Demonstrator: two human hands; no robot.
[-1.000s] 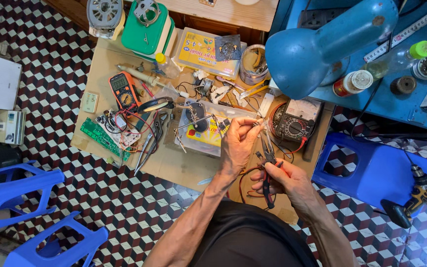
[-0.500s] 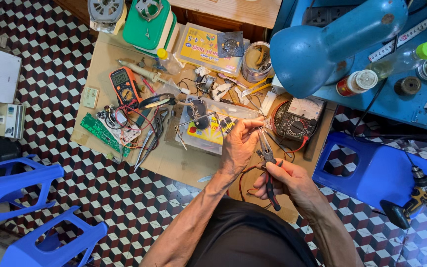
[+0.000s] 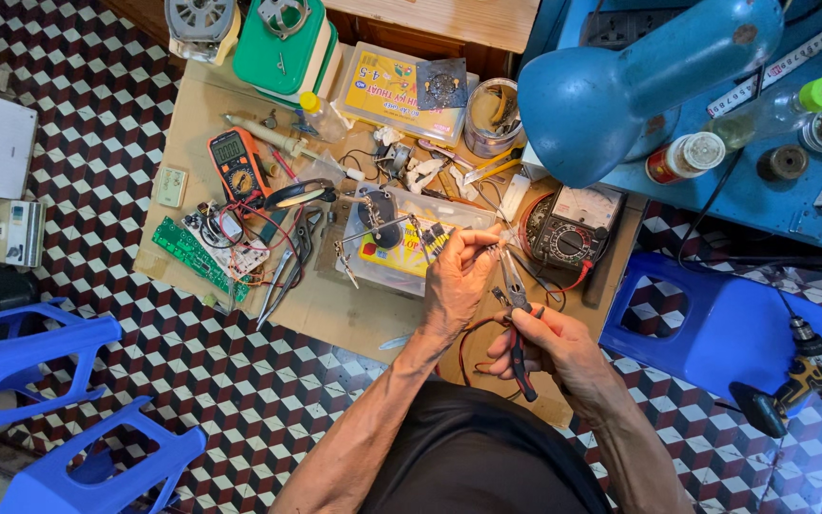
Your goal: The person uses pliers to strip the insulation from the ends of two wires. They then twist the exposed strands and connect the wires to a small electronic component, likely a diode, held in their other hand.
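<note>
My left hand (image 3: 459, 276) is raised over the low wooden work table (image 3: 325, 314), its fingertips pinching a small component (image 3: 499, 236) with thin leads. My right hand (image 3: 549, 343) grips red-and-black handled needle-nose pliers (image 3: 516, 305), whose jaws point up to that component. A red wire (image 3: 473, 338) loops below both hands. Just beyond the fingers lies a clear plastic box with a yellow card inside (image 3: 411, 252) and a helping-hand clip stand (image 3: 373, 214).
An analog meter (image 3: 573, 228) sits right of my hands, an orange digital multimeter (image 3: 237, 171) and green circuit board (image 3: 197, 257) to the left. A blue desk lamp (image 3: 639, 76) hangs over the table. Blue plastic stools (image 3: 725, 324) stand on both sides, a cordless drill (image 3: 806, 381) at right.
Both hands have stayed together over the table, with the pliers jaws now closer to the component pinched in my left fingers. The view has shifted slightly.
</note>
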